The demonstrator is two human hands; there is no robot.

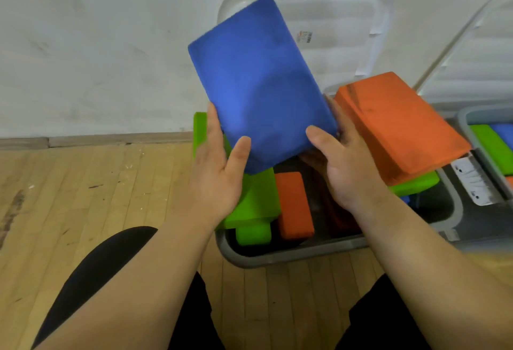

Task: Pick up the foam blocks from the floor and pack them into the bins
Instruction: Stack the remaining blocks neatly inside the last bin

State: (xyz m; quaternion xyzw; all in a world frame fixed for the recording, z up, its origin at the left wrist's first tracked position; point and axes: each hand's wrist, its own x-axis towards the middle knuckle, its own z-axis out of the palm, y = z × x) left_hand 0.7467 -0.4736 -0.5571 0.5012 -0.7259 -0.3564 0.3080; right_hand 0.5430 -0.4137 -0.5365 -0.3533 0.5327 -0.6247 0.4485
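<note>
Both hands clamp one blue foam block [259, 80] above the grey bin [277, 258].
Your left hand [219, 166] and right hand [341, 163] pinch its lower corners, tilted over green and orange blocks; you are at placing. Next, lower it flat into the gap beside the large orange block [399, 122].

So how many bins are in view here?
2. One grey-rimmed bin sits below the held blue block, holding green and orange blocks; the second bin is at the right edge, partly cut off. Others may lie outside the frame.
</note>
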